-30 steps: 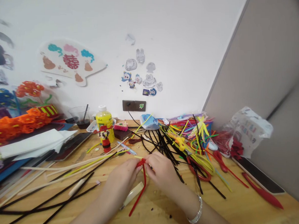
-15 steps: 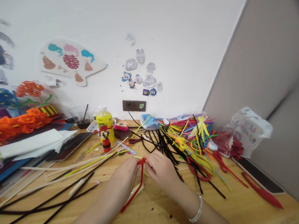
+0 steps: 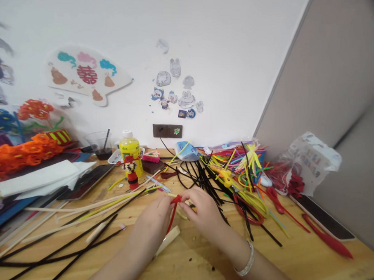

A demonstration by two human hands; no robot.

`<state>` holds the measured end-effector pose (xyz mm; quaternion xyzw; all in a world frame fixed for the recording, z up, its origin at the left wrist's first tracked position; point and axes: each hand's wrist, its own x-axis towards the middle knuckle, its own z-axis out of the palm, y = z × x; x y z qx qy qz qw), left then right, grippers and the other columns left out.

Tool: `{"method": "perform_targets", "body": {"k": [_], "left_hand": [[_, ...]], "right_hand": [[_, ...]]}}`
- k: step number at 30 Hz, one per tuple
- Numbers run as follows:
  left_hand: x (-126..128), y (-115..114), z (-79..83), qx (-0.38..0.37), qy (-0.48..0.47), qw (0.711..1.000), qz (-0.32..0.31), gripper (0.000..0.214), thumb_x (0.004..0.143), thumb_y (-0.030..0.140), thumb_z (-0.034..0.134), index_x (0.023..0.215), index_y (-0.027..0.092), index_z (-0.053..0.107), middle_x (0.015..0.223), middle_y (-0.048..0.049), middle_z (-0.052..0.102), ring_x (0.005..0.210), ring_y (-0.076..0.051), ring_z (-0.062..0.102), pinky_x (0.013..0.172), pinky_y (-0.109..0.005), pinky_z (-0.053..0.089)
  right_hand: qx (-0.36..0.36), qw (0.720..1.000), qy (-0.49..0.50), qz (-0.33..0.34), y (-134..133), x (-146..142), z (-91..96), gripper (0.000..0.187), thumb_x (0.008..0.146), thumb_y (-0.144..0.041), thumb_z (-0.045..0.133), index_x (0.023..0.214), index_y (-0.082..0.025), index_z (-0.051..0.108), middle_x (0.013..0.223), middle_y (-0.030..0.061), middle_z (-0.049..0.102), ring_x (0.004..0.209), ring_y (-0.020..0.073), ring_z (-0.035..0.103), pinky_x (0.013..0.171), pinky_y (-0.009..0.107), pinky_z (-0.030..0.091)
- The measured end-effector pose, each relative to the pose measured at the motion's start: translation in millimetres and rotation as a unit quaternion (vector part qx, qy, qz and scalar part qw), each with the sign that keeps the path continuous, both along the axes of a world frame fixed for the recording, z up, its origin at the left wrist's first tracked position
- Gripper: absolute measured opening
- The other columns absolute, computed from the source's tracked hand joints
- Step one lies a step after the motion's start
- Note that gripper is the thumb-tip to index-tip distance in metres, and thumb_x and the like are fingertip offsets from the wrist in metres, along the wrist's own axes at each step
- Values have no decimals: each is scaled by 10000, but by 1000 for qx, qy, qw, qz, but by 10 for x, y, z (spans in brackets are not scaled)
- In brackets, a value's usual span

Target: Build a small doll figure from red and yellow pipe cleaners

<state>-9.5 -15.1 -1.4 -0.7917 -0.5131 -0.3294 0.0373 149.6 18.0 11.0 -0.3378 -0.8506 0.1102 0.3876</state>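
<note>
Near the middle of the table, my left hand (image 3: 154, 217) and my right hand (image 3: 201, 206) meet, fingertips pinched on a red pipe cleaner (image 3: 177, 199). It is bunched or wound into a small piece between them, and its loose end hangs down beside my left fingers. A short pale yellow tip (image 3: 171, 195) pokes out above the red part; its lower part is hidden by my fingers. Under my hands lies a cream-coloured strip (image 3: 169, 239). A small red, black and white figure (image 3: 131, 173) stands beyond my left hand.
Black pipe cleaners (image 3: 200, 178) are heaped behind my right hand, a multicoloured pile (image 3: 248, 159) beyond them. Red-handled scissors (image 3: 257, 218) lie partly under strands. At the left are a yellow bottle (image 3: 137, 148), a cup (image 3: 103, 153) and long cream and black stems.
The red loose end has swung left and closer to my left hand, uncovering more of the cream strip. Both hands stay together at nearly the same place.
</note>
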Motion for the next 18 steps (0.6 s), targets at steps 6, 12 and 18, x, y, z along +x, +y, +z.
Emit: {"method": "perform_targets", "body": {"k": [6, 12, 18], "left_hand": [[-9, 21, 68, 31, -40, 999, 8, 234, 872, 214, 318, 880, 166, 547, 779, -70, 654, 706, -171, 630, 631, -289, 512], [-19, 16, 107, 85, -46, 995, -2, 226, 870, 202, 320, 914, 176, 540, 788, -52, 657, 701, -161, 636, 619, -266, 515], [-57, 32, 62, 105, 26, 994, 7, 204, 864, 165, 337, 889, 168, 540, 764, -59, 637, 687, -162, 615, 604, -262, 500]], "right_hand": [[-81, 992, 93, 28, -26, -25, -24, 364, 803, -125, 474, 1157, -207, 491, 1098, 63, 597, 988, 168, 552, 863, 342, 432], [-113, 988, 89, 62, -84, -79, -27, 445, 805, -102, 436, 1236, -210, 464, 1109, 67, 598, 1028, 177, 536, 886, 340, 432], [-110, 989, 75, 65, -112, -103, -13, 424, 798, -80, 413, 1205, -165, 496, 1029, 82, 620, 960, 180, 552, 861, 334, 439]]}}
